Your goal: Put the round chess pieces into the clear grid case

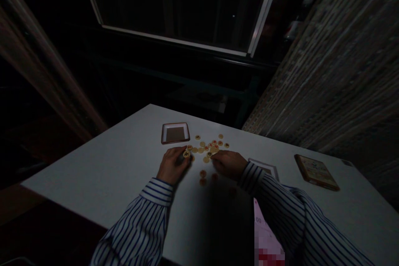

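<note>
Several round, pale wooden xiangqi pieces (201,150) with red or black characters are scattered mid-table, between and beyond my hands. My left hand (172,165) is closed, thumb and fingers around a xiangqi piece (186,153) with a black character. A red-marked piece (189,147) sits right by its fingertips. My right hand (229,163) has its fingers pinched at the edge of another black-marked xiangqi piece (209,154), at the near side of the group. Nearer to me, a few pieces (203,173) lie in shadow between my forearms.
On the white table (124,166), an open shallow box (175,133) stands beyond my left hand. A light tray (270,168) is partly hidden by my right sleeve. Farther right lies a brown-edged box lid (316,172). A lit screen (263,228) shows beneath my right arm.
</note>
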### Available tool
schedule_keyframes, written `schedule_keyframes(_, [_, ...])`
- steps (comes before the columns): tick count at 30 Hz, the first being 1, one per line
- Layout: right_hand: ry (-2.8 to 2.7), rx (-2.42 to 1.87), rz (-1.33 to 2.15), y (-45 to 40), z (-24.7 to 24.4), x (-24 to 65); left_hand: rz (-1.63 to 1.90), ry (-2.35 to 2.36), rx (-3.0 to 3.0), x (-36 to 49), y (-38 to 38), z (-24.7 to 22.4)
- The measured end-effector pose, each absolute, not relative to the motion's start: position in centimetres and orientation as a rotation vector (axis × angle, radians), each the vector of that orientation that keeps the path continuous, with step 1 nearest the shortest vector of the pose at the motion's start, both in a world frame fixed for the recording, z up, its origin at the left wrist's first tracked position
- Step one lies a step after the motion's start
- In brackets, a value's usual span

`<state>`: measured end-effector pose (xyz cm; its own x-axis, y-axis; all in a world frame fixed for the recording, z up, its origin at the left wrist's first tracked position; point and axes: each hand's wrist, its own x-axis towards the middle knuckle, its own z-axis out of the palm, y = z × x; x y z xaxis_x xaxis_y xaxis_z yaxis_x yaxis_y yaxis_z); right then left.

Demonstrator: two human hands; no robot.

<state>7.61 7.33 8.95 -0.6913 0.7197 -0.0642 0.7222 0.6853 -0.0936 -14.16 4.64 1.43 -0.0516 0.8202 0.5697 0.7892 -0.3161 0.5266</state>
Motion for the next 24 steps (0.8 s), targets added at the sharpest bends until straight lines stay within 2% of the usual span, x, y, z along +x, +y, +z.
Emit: schedule_keyframes(24, [3.053,1.417,-0.245,5.5,8.9,14.0,1.446,1.425,2.212,-7.4,2.9,4.9])
